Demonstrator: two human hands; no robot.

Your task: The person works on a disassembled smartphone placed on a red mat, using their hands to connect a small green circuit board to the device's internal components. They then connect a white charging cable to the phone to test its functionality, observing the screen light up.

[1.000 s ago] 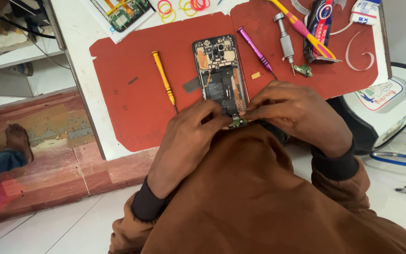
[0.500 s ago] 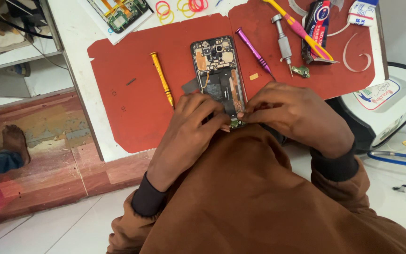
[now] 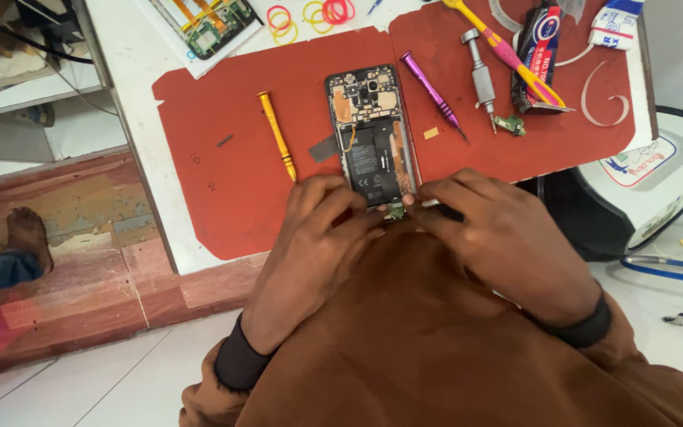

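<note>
An opened phone point(image 3: 371, 134) with its back cover off lies on a red work mat point(image 3: 223, 158), its battery and circuit boards exposed. My left hand point(image 3: 318, 237) grips the phone's lower left corner. My right hand point(image 3: 499, 237) pinches at the phone's bottom edge, where a small green board point(image 3: 396, 210) shows between the fingertips of both hands. What exactly the right fingers hold is hidden. Brown sleeves with black cuffs cover both arms.
A yellow screwdriver point(image 3: 277, 136) lies left of the phone, a purple one point(image 3: 430, 88) right of it. A metal driver point(image 3: 481, 75), a pink-and-yellow tool point(image 3: 507, 51), a small green part point(image 3: 509, 123) and rubber bands point(image 3: 333, 11) sit farther back. Someone's bare foot point(image 3: 25, 237) rests at the left.
Both hands stay at the phone's bottom end; the fingertips have shifted slightly around the small green board. The view has drifted a little.
</note>
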